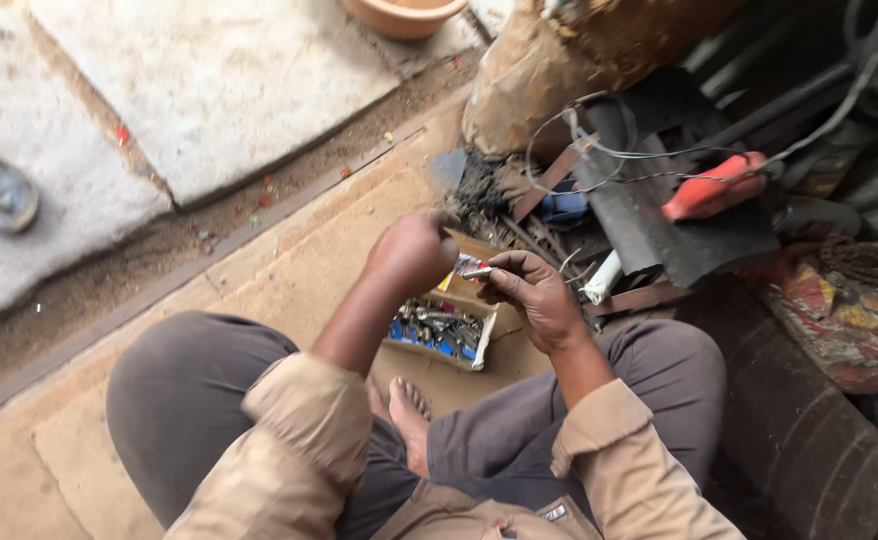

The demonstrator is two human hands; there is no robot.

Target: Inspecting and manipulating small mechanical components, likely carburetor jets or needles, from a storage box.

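Your left hand (414, 250) fisted, fingers curled together against end of small tube (471, 267). Your right hand (534, 295) opposite, fingers clamped on tube's other end. Tube held between both hands, just above open box (441, 330) of metal bits on floor (289, 260). Your bare foot (411, 415) near box. Red tool (714, 188) and wires (609, 150) in scrap pile, well apart to right.

Left hand (414, 250) fisted, right hand (537, 295) in pinching grip, wrists close
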